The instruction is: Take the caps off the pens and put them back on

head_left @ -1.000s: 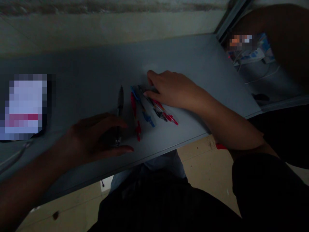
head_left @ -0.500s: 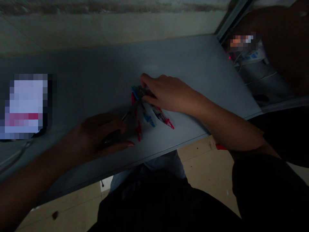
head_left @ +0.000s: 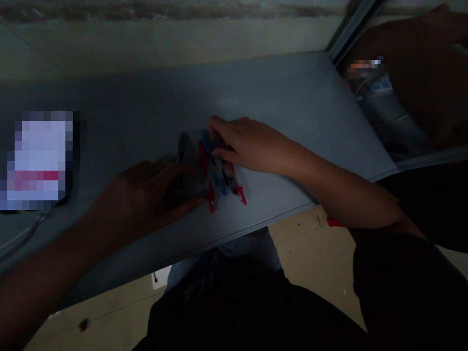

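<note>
Several pens [head_left: 215, 170] with red, blue and black caps lie bunched side by side on a grey table [head_left: 146, 107]. My right hand [head_left: 248, 144] rests over their far ends, fingers curled and pressing them leftwards. My left hand [head_left: 146, 200] lies on the table at the left of the bunch, fingers bent around a dark pen [head_left: 185, 163] that is smeared by motion. The two hands close the pens in from both sides.
A blurred white and pink object [head_left: 36, 161] sits at the table's left edge. At the upper right, another person's dark arm [head_left: 420, 63] reaches over a second surface with white cables [head_left: 387, 97]. The table's front edge runs just below the pens.
My right hand has slid the coloured pens leftwards into a tight bunch. My left hand has pushed the dark pen rightwards against them.
</note>
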Available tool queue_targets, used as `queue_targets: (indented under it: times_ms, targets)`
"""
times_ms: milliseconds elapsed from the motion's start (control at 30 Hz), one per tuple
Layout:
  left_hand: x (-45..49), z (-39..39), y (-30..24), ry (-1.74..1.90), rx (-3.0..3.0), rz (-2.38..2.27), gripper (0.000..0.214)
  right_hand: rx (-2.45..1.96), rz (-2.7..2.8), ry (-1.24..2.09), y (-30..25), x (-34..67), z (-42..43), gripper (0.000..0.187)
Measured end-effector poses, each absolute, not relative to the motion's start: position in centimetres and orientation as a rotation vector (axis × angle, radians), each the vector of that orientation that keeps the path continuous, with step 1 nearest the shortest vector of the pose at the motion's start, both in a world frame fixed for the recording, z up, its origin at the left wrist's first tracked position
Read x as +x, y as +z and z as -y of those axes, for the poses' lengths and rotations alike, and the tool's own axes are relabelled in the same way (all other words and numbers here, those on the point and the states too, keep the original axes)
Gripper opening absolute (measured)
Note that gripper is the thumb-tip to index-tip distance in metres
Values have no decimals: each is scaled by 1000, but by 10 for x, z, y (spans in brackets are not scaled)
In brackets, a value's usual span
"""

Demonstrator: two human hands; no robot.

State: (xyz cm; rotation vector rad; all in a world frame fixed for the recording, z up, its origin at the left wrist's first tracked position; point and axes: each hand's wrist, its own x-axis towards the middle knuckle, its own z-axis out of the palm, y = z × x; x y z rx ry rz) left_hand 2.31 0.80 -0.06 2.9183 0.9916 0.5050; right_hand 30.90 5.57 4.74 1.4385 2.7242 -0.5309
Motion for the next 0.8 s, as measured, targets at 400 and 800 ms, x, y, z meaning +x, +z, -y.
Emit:
queue_targets:
  times_ms: [400, 800]
  targets:
    - [23, -11, -1, 518, 2926, -849, 57, 1241, -2849, -679, 50, 304, -50, 28]
    - [22, -8, -3, 522, 2890, -744, 53, 1362, -2711, -542, 58, 302, -41, 36]
